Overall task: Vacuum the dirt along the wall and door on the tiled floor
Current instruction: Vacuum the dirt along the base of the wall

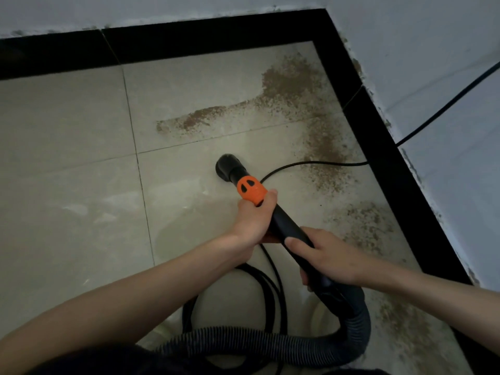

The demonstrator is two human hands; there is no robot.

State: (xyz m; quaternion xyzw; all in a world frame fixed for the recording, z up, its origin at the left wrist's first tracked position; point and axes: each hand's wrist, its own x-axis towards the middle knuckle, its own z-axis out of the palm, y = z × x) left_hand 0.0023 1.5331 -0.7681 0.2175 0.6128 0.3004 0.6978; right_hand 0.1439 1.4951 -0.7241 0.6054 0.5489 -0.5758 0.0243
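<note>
Brown dirt (293,85) lies on the beige tiled floor (67,158), thickest in the far right corner, with a streak running left and a band along the right-hand black skirting (384,147). The black vacuum wand (289,231) points down at the floor, its round nozzle (228,167) on a clean patch short of the dirt. My left hand (255,217) grips the wand just behind its orange collar (251,190). My right hand (324,255) grips the wand lower down, near the ribbed hose (270,345).
A black power cord (311,165) runs across the floor through the dirt and up the right wall (446,104). More cord and hose coil on the floor below my arms. Black skirting and a pale wall (162,9) close the far side.
</note>
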